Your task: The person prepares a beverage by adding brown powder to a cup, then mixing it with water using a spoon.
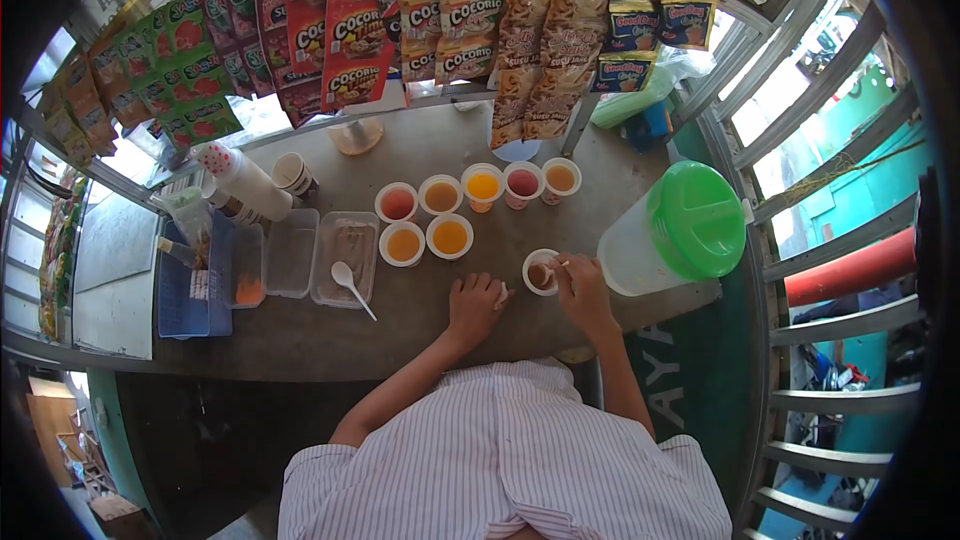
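Observation:
My right hand (583, 297) is closed on a white spoon (560, 264), whose lower end is inside a paper cup (541, 283) of brownish drink. My left hand (476, 305) lies to the left of that cup, apart from it, with its fingers curled. Something small and pale shows at its fingertips, too small to name. Beyond my hands, several filled cups stand in two rows, among them a yellow drink (483, 185), a dark red drink (522, 184) and an orange drink (450, 236). To the right of my right hand is a big translucent pitcher (632, 258) with a green lid (697, 221).
Left of the cups, a second white spoon (353, 290) rests on a plastic container (345, 240). A blue basket (196, 290), stacked paper cups (246, 185) and another clear container (292, 252) stand further left. Drink sachets (357, 30) hang low across the back. Metal slats (845, 315) border the right side.

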Demonstrator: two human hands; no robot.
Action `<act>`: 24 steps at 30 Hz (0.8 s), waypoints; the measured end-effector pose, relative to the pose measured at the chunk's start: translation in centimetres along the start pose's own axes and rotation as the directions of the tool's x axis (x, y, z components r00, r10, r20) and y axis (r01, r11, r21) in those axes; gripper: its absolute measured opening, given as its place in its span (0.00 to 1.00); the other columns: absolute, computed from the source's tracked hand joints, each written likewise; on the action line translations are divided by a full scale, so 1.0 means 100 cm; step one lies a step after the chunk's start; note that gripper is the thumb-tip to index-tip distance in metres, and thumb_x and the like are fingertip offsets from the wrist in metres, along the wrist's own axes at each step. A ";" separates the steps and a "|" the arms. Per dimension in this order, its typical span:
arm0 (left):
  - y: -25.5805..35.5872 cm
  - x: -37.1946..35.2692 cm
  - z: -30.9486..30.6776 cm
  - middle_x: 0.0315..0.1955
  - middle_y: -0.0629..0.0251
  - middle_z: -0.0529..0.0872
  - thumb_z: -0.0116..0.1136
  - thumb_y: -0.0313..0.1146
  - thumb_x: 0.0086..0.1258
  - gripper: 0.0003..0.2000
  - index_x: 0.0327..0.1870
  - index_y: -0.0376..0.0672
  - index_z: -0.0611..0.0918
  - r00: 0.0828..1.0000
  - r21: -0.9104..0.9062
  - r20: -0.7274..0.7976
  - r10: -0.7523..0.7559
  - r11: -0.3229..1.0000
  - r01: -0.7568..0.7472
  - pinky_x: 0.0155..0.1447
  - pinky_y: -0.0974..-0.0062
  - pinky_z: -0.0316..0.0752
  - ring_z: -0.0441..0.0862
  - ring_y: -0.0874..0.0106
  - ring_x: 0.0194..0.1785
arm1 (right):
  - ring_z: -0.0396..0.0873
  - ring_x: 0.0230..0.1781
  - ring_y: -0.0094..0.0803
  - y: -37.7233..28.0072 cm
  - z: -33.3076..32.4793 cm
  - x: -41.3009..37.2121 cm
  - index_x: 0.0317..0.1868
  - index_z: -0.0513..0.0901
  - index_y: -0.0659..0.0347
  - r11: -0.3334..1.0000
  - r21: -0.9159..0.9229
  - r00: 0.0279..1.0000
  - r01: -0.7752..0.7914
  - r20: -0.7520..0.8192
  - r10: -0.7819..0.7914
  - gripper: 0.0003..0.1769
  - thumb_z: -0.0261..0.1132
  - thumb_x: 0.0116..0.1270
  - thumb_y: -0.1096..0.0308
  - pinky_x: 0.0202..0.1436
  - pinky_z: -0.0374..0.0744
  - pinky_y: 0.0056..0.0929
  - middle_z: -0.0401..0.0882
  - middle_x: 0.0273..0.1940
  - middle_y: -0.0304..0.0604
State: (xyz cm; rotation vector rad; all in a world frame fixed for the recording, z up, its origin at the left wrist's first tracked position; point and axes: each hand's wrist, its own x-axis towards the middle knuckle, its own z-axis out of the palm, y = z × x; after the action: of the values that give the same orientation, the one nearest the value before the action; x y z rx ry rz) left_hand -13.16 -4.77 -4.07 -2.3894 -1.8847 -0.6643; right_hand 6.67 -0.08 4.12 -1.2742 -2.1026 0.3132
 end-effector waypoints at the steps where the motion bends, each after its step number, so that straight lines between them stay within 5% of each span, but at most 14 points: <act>1: -0.001 -0.001 -0.002 0.30 0.66 0.79 0.66 0.49 0.61 0.15 0.29 0.46 0.82 0.999 -0.077 -0.005 -0.050 0.996 0.049 0.44 0.62 0.69 0.78 0.66 0.39 | 0.80 0.39 0.41 -0.002 0.000 0.000 0.38 0.82 0.63 0.998 0.064 1.000 0.010 -0.001 -0.010 0.05 0.61 0.68 0.71 0.46 0.70 0.39 0.84 0.36 0.45; 5: -0.010 0.000 -0.014 0.21 0.66 0.78 0.64 0.48 0.65 0.18 0.20 0.46 0.82 0.979 -0.340 0.002 -0.204 0.921 0.192 0.43 0.60 0.69 0.78 0.63 0.31 | 0.79 0.38 0.40 -0.002 -0.002 0.003 0.37 0.82 0.62 0.997 0.076 0.999 -0.009 -0.036 0.011 0.05 0.60 0.69 0.71 0.45 0.70 0.39 0.84 0.35 0.44; 9: -0.011 0.001 -0.042 0.19 0.65 0.78 0.61 0.49 0.68 0.19 0.21 0.45 0.82 0.966 -0.374 0.020 -0.257 0.894 0.246 0.42 0.56 0.70 0.78 0.61 0.29 | 0.79 0.37 0.40 -0.004 -0.001 0.003 0.37 0.82 0.61 0.995 0.098 1.000 0.013 0.011 -0.015 0.05 0.60 0.69 0.71 0.44 0.69 0.38 0.84 0.35 0.43; 12: -0.020 -0.004 -0.040 0.19 0.64 0.80 0.58 0.49 0.71 0.21 0.21 0.43 0.82 0.927 -0.414 0.200 -0.316 0.830 0.372 0.40 0.58 0.71 0.79 0.59 0.29 | 0.78 0.36 0.39 -0.004 -0.004 0.006 0.36 0.82 0.60 0.988 0.157 1.000 -0.002 -0.023 0.006 0.05 0.60 0.69 0.71 0.44 0.69 0.37 0.84 0.35 0.41; 14: -0.022 -0.010 -0.044 0.23 0.60 0.83 0.54 0.44 0.74 0.18 0.27 0.41 0.83 0.892 -0.607 0.256 -0.372 0.657 0.448 0.39 0.61 0.73 0.81 0.57 0.30 | 0.78 0.36 0.38 0.001 -0.001 0.005 0.36 0.82 0.59 0.998 0.056 1.000 0.026 -0.003 -0.026 0.05 0.60 0.69 0.70 0.44 0.68 0.36 0.84 0.34 0.40; 18: -0.028 -0.022 -0.043 0.31 0.55 0.85 0.50 0.38 0.76 0.12 0.41 0.39 0.81 0.915 -0.681 0.221 -0.337 0.618 0.392 0.40 0.64 0.75 0.83 0.57 0.35 | 0.78 0.36 0.38 0.008 -0.002 0.003 0.35 0.81 0.60 0.983 0.174 0.999 -0.049 0.011 0.048 0.06 0.60 0.69 0.70 0.44 0.68 0.37 0.83 0.34 0.40; 20: -0.026 -0.026 -0.044 0.32 0.58 0.83 0.48 0.29 0.76 0.10 0.54 0.38 0.73 0.913 -0.770 0.189 -0.361 0.523 0.366 0.41 0.70 0.75 0.80 0.66 0.32 | 0.78 0.36 0.38 0.008 -0.005 0.005 0.35 0.81 0.60 0.993 0.093 0.998 -0.069 -0.003 0.070 0.06 0.60 0.69 0.70 0.44 0.68 0.37 0.83 0.34 0.40; 24: -0.029 -0.027 -0.045 0.37 0.60 0.84 0.47 0.26 0.77 0.13 0.60 0.39 0.70 0.948 -0.702 0.102 -0.302 0.654 0.284 0.42 0.73 0.75 0.79 0.71 0.34 | 0.78 0.36 0.38 0.005 0.000 0.001 0.35 0.81 0.61 0.996 0.092 0.999 -0.018 0.044 0.014 0.06 0.59 0.70 0.70 0.44 0.68 0.38 0.83 0.34 0.40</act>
State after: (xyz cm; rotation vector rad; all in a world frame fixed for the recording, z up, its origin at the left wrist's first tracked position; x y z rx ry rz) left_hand -17.77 -7.71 -1.59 -2.3894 -2.3463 -1.7336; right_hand 6.98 0.25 3.90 -1.2408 -2.0899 0.4442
